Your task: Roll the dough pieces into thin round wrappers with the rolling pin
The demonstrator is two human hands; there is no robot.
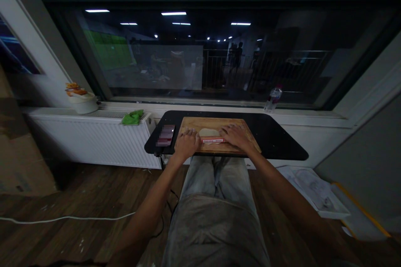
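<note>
A wooden board [247, 131] lies on a small black table [275, 135]. On the board rests a flat pale piece of dough [209, 133]. Across its near edge lies a rolling pin [213, 140] with a red and white middle. My left hand [187, 142] presses on the pin's left end, fingers flat and stretched forward. My right hand [237, 135] presses on its right end in the same way. Both palms cover the pin's ends.
A phone [166, 134] lies on the table left of the board. A plastic bottle [273, 99] stands on the window sill. A green cloth [133, 117] and a white bowl [83, 102] sit on the radiator shelf. A white cable [62, 218] crosses the wooden floor.
</note>
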